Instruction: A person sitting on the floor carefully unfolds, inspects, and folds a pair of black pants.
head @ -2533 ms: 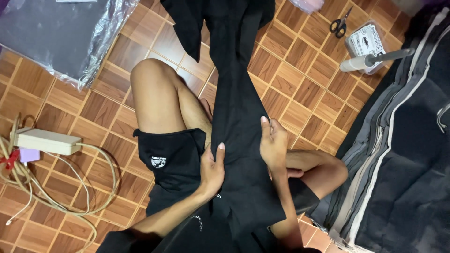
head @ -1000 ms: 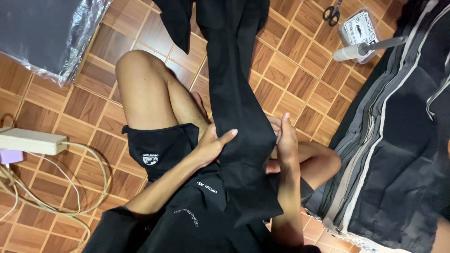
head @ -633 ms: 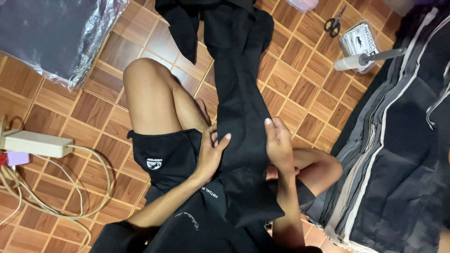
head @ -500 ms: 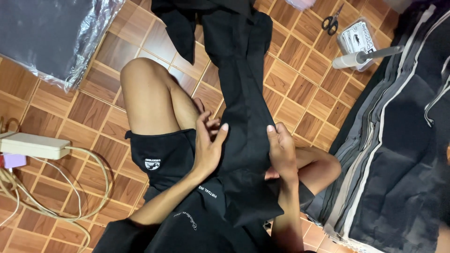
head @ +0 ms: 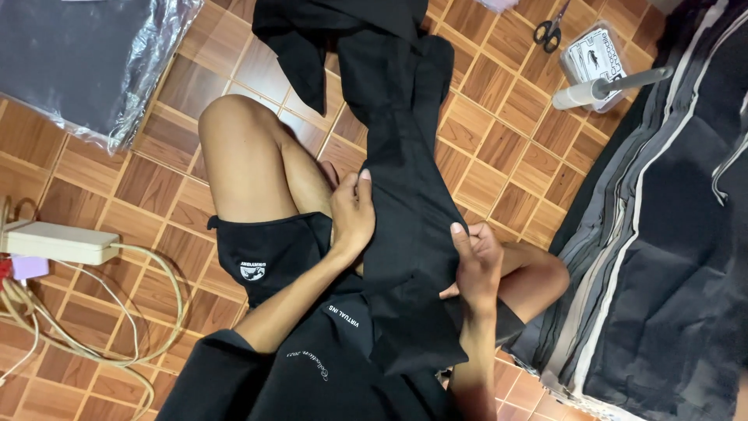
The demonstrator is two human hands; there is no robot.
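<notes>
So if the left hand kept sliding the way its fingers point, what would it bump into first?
The left hand points up along the black garment, so it would likely just ride further up that cloth toward its bunched upper part. Nothing else shows in that line, though depth is hard to judge.
</notes>
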